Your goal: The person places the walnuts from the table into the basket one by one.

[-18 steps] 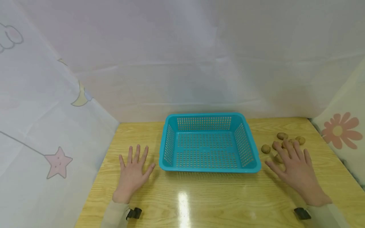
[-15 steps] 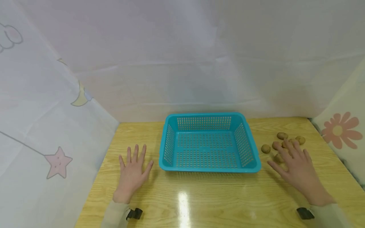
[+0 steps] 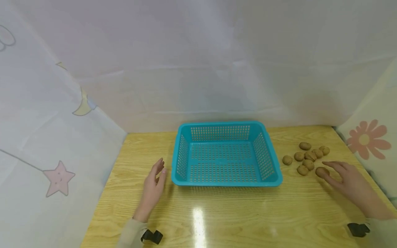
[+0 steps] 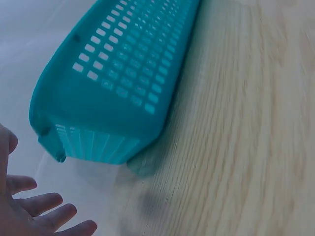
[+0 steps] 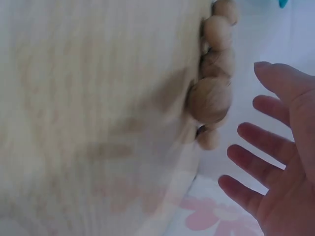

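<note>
Several brown walnuts lie in a loose group at the right of the table, with one walnut a little apart, closest to my right hand. That right hand is beside this walnut, thumb and fingers spread apart; in the right wrist view its fingers are extended with nothing between them. A blue perforated plastic basket stands in the middle, its inside holding nothing. My left hand is turned on edge just left of the basket, fingers extended and thumb apart, holding nothing.
The wooden table is backed by a pale cloth right behind the basket. Printed cloth with a flower hangs at the right edge, and one with a star at the left.
My right hand has moved right, off the walnuts, uncovering the group and the single one beside it. My left hand has turned from palm-down to edge-on and moved slightly right toward the basket.
</note>
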### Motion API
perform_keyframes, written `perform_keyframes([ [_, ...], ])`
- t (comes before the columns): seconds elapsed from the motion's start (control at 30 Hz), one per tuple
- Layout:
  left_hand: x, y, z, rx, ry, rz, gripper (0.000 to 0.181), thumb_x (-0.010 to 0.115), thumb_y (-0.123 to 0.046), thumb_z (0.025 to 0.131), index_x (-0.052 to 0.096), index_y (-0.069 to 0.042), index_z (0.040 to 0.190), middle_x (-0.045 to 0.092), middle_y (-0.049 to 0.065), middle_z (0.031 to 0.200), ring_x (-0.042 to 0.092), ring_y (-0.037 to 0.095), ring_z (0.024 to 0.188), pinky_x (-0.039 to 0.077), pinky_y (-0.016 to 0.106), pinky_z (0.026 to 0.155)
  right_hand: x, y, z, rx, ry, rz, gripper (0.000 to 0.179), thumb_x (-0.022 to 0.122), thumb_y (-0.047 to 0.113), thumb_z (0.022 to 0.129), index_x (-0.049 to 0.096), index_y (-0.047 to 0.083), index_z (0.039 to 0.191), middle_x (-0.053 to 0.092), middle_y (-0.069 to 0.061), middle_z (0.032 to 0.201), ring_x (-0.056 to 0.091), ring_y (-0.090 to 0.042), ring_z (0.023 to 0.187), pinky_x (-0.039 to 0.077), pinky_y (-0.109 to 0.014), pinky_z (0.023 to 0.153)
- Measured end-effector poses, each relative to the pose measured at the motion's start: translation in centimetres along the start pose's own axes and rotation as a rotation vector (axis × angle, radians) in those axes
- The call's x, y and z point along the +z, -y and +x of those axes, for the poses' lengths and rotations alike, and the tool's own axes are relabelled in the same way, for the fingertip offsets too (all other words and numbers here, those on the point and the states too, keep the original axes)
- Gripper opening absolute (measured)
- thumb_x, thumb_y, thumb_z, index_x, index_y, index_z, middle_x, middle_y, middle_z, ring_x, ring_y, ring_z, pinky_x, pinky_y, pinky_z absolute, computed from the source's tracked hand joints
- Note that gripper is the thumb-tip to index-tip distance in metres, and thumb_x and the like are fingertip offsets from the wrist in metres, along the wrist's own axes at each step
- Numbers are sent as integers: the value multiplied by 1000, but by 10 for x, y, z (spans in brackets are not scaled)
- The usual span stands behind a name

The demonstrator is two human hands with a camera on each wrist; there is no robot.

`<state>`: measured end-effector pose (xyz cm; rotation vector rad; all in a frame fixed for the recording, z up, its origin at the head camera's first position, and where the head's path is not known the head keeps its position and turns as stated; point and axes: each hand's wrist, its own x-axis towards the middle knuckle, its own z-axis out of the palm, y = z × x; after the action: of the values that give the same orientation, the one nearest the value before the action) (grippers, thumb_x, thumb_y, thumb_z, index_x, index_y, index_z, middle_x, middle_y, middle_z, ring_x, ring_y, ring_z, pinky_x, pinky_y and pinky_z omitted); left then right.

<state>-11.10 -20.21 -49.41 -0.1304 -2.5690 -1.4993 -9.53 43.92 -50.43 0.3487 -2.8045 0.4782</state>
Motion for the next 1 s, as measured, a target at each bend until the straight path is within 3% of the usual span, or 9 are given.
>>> perform_keyframes([
  [0.07,4,-2,1,-39,18,-101,54,45,-29,113,34,-11,163,45,24,158,48,40,143,47,61,106,2,-7,-1,-12,39,-1,45,81,10,89,63,-11,124,61,-40,118,58,-59,99,48,-66,72],
  [0.2,12,-8,4,-115,91,-299,61,42,-34,114,20,-14,168,34,25,164,40,42,148,46,58,108,3,-14,-1,63,196,38,53,77,18,96,57,-11,135,57,-43,126,55,-62,105,48,-69,76],
  [0.3,18,-12,4,-161,130,-368,64,43,-35,114,16,-16,169,31,23,166,38,41,149,45,56,110,5,-18,0,100,269,54,57,72,22,100,53,-13,140,55,-45,129,53,-65,109,46,-71,81],
  [0.4,25,-14,5,-152,148,-380,64,43,-32,114,16,-13,169,29,25,166,35,42,150,39,58,114,8,-22,2,92,282,37,54,72,19,99,54,-14,138,57,-44,127,54,-65,108,46,-71,82],
  [0.63,33,-15,6,-115,182,-334,63,37,-27,115,7,-14,169,7,16,174,8,37,159,13,57,125,10,-19,4,41,228,1,43,77,10,93,61,-12,127,67,-37,112,64,-57,94,51,-66,74],
  [0.83,36,-13,5,-99,158,-362,62,39,-24,115,10,-15,169,10,15,174,15,39,158,17,57,124,4,-10,6,57,238,-10,47,80,14,91,63,-12,126,68,-35,112,64,-56,96,52,-64,74],
  [1.0,37,-13,3,-109,144,-368,62,41,-27,114,13,-21,169,11,10,174,19,39,157,20,57,124,-1,2,12,-37,151,-50,47,85,8,83,65,-8,122,72,-20,97,67,-41,82,53,-55,66],
])
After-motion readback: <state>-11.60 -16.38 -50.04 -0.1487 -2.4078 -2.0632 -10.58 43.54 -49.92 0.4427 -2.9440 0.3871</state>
